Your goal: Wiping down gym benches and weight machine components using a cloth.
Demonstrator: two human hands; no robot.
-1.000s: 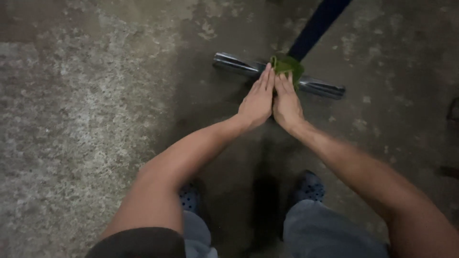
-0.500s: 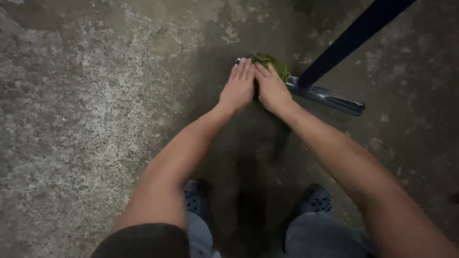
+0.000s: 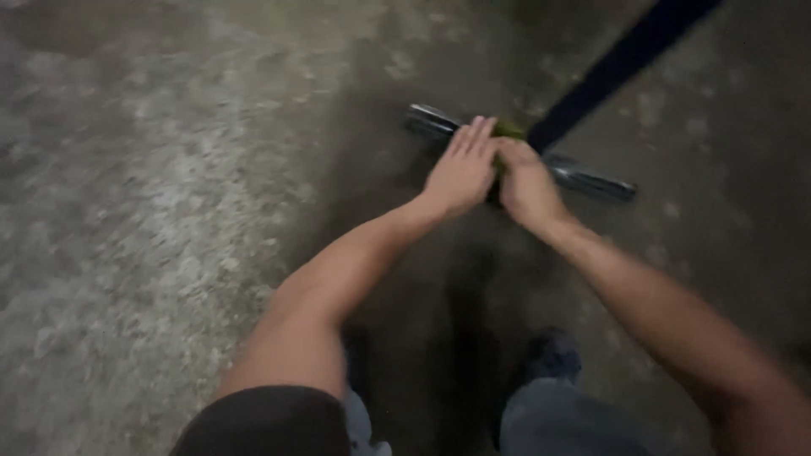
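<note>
A shiny metal bar (image 3: 591,179) lies on the concrete floor, joined to a dark blue pole (image 3: 625,59) that slants up to the right. A green cloth (image 3: 509,128) sits on the bar's middle, mostly hidden. My left hand (image 3: 463,165) lies flat on the bar with its fingers stretched out, just left of the cloth. My right hand (image 3: 525,181) is curled over the cloth and touches my left hand. The picture is blurred by motion.
Rough, stained concrete floor (image 3: 169,186) spreads to the left and around the bar. My two dark shoes (image 3: 553,355) and grey trouser legs (image 3: 566,422) are at the bottom, behind my arms.
Both hands slid right along the bar from its left end to its middle. The bar's left end shows again, and my right hand has curled over the cloth.
</note>
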